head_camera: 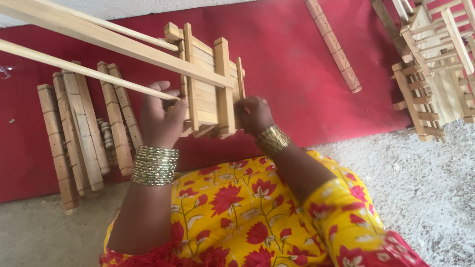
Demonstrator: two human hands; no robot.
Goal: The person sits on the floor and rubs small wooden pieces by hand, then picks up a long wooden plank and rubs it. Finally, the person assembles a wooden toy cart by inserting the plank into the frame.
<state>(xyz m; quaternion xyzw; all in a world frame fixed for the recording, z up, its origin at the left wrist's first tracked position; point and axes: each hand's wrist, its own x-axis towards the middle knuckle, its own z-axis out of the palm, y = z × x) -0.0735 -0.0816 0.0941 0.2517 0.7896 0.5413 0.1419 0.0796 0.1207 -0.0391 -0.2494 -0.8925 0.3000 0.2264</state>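
The left hand [161, 118] grips the near left edge of a slatted wooden frame [210, 84], its fingers [166, 94] curled round a thin stick [84, 70] that runs off to the upper left. The right hand [253, 114] closes on the frame's near right corner, fingers wrapped tight on the wood. The frame sits tilted over a red mat [292, 74], just above the lap, with two longer rails [99, 34] passing through its top.

To the left, a row of notched slats [74, 128] lies flat on the mat; a single carved bar [334, 44] lies well apart at the upper right, near more finished frames [435, 64].

As a judgement, the work goes best with the right hand bracing the frame square while the left feeds the stick straight along its slot, not angled, so it does not bind or splinter.
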